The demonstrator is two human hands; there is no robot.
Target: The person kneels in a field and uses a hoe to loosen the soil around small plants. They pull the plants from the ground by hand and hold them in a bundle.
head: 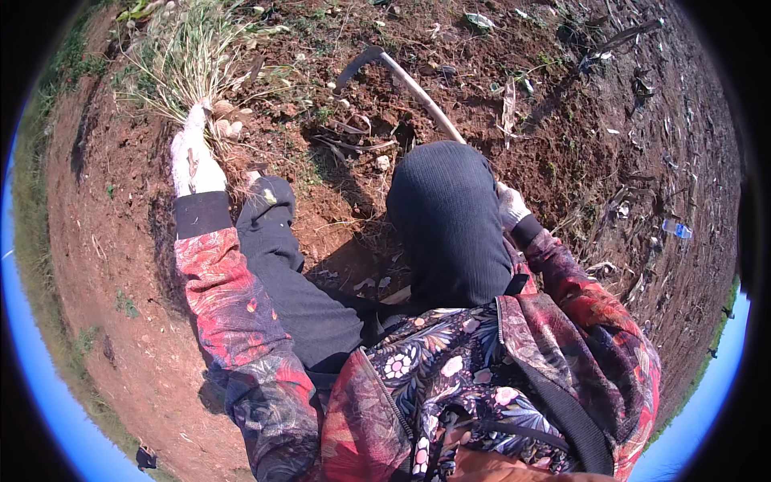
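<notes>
My left hand [196, 153], in a dirty white glove, is closed around the base of a bunch of uprooted plants [193, 60]. Pale tan pods [227, 128], likely peanuts, and brown roots [232, 162] show beside the glove. My right hand [511, 205], also gloved, is curled just right of my raised knee [449, 199]. From behind that knee, in line with this hand, runs the wooden handle of a hoe [421, 96]. Its curved metal blade [356, 65] rests at the soil. The knee hides the handle's lower part and some of my fingers.
Reddish loose soil [337, 211] with clods and dry leaves lies between my legs. Dry stalks [509, 108] and a plastic bottle [676, 228] lie to the right. Grass [36, 241] borders the left edge. A distant dark figure [146, 458] shows at lower left.
</notes>
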